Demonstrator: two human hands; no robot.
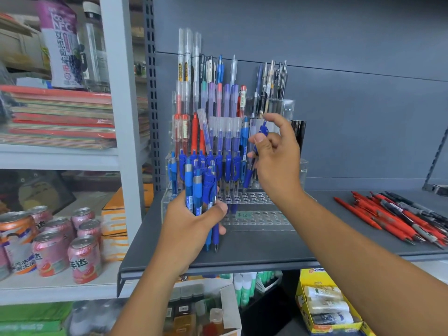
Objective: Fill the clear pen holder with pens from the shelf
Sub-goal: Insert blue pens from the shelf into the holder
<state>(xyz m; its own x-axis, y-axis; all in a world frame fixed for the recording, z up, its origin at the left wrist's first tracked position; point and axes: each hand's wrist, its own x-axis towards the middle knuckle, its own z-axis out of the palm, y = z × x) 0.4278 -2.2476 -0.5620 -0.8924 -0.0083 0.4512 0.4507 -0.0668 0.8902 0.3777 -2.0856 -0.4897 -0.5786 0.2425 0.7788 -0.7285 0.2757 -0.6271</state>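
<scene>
A clear tiered pen holder (257, 220) stands on the grey shelf (278, 248), its back rows packed with upright pens and its two front rows showing open holes. My left hand (191, 226) grips a bundle of blue pens (201, 190) upright in front of the holder's left side. My right hand (276, 156) pinches a single blue pen (254, 158), held tilted with its tip just above the third row on the right side.
A pile of red and black pens (397, 214) lies on the shelf at the right. Drink cans (51, 248) and stacked notebooks (60, 117) fill the white rack at left. Boxes of goods (327, 304) sit below the shelf.
</scene>
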